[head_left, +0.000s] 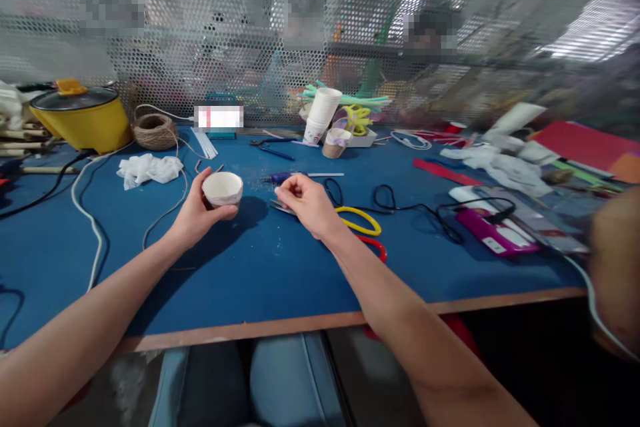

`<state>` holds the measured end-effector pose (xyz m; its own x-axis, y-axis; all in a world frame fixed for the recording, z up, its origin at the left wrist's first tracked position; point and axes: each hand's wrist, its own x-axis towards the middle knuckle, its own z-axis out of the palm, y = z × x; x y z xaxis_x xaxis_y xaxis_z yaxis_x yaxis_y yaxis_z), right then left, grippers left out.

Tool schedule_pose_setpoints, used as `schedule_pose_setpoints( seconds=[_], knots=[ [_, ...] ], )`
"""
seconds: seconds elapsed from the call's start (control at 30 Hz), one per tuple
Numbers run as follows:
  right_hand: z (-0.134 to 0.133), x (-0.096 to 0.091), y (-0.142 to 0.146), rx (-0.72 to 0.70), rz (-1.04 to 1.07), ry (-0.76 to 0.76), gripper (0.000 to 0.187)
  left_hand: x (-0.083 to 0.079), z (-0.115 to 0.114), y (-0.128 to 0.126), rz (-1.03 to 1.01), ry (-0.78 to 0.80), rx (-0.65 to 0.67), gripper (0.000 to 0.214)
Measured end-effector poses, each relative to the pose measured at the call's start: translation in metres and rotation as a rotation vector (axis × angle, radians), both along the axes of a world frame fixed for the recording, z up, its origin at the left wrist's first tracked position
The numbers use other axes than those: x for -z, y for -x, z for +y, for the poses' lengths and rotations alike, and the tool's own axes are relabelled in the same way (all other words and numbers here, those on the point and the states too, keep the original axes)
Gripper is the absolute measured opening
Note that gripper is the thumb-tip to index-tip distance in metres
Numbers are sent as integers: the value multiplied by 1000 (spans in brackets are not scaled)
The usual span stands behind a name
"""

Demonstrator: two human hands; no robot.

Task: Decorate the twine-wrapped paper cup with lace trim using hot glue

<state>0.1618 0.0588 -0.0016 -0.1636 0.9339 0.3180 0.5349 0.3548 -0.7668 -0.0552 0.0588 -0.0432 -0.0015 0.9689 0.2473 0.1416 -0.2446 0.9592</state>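
My left hand [200,210] is wrapped round a short white paper cup [223,188], held upright just above the blue table [260,267]. My right hand [307,204] rests on the table to the cup's right, fingers curled together over the metal blades of scissors [278,206]. The scissors' yellow handle [361,219] and red handle [375,247] stick out behind my right wrist. A blue-handled tool [283,177] lies just beyond my right hand.
A yellow cooking pot [83,117] and a twine ball [154,131] stand at the back left, crumpled white cloth [149,168] nearby. Stacked paper cups [321,114] stand at the back centre. Black cables [400,204], a pink device [493,230] and papers crowd the right.
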Motion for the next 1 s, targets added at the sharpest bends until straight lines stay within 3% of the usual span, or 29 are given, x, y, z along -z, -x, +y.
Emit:
schedule_pose_setpoints(
  seconds=[0.1,0.23,0.33,0.37,0.47,0.53,0.6,0.63,0.73,0.83,0.9,0.93,1.0],
  knots=[
    [1,0,0,-30,-159,-3,9,7,7,5,30,-7,-22,88],
    [-1,3,-4,-34,-448,-18,17,10,12,10,83,-32,-46,95],
    [-2,7,-12,29,-652,-23,25,1,6,11,155,-88,-81,106],
    [-3,8,-15,43,-710,-16,28,-4,1,11,184,-132,-102,107],
    [-3,9,-23,28,-849,-4,21,-21,-22,1,492,-560,-169,81],
    [-2,9,-27,1,-911,-16,18,-26,-39,-12,603,-740,4,58],
    [0,8,-29,-7,-952,-37,19,-22,-48,-27,723,-713,262,46],
    [1,8,-30,-3,-967,-45,19,-18,-49,-34,795,-650,304,55],
    [7,10,-33,18,-990,-60,22,-3,-39,-53,1026,-310,214,87],
    [13,12,-36,38,-980,-59,23,4,-36,-71,1069,-211,198,97],
    [16,12,-38,40,-951,-54,25,2,-51,-90,1081,-194,242,102],
    [18,11,-39,36,-932,-51,25,-1,-63,-103,1078,-209,321,105],
    [19,5,-41,19,-889,-46,26,-8,-90,-131,989,-302,723,103]
  ],
)
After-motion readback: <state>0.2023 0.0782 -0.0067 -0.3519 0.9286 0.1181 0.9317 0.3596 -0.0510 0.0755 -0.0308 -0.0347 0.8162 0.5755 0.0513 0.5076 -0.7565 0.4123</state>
